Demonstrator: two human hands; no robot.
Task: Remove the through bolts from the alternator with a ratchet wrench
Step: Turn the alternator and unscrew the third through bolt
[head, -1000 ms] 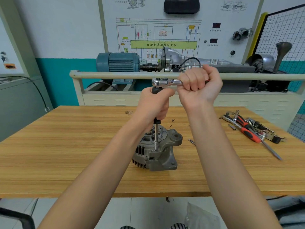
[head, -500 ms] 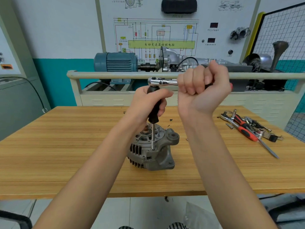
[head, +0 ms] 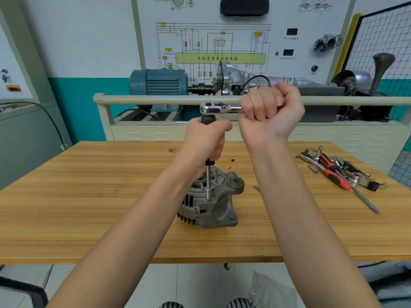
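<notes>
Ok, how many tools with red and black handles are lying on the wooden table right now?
2. Both lie in the tool pile at the table's right end: one red and black handled screwdriver nearer the front, another red and black handle just behind it. Others may be hidden in the pile.

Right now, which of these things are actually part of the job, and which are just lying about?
In use: alternator; ratchet wrench, gripped by right hand; its long black-handled extension, gripped by left hand.

Lying about: red-handled screwdriver; pile of loose tools; wooden table.

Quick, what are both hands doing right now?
Left hand: holding the black extension handle upright.
Right hand: holding the ratchet wrench by its handle.
</notes>
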